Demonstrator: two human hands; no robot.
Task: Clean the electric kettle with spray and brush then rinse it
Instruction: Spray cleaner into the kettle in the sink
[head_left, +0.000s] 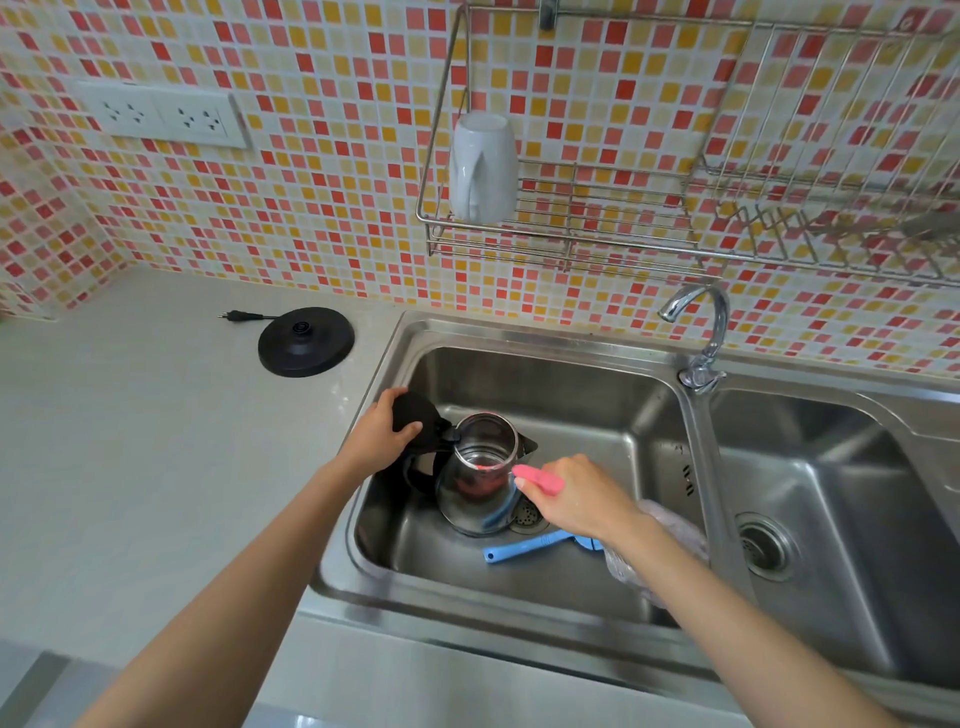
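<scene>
A glass electric kettle (470, 512) with a black handle stands upright in the left sink basin (587, 410). My left hand (379, 434) grips its open black lid (415, 415) and holds it back. My right hand (576, 493) grips a pink-handled brush (540, 479) at the kettle's right rim, and the brush's pink head shows through the glass inside the kettle. A blue brush (524, 546) lies on the basin floor in front of the kettle. A clear spray bottle (670, 525) lies beside it, mostly hidden by my right forearm.
The kettle's black base (306, 340) with its plug sits on the grey counter left of the sink. The faucet (701, 332) stands between the two basins. A white mug (483, 166) hangs upside down in the wire rack (649, 234) on the tiled wall.
</scene>
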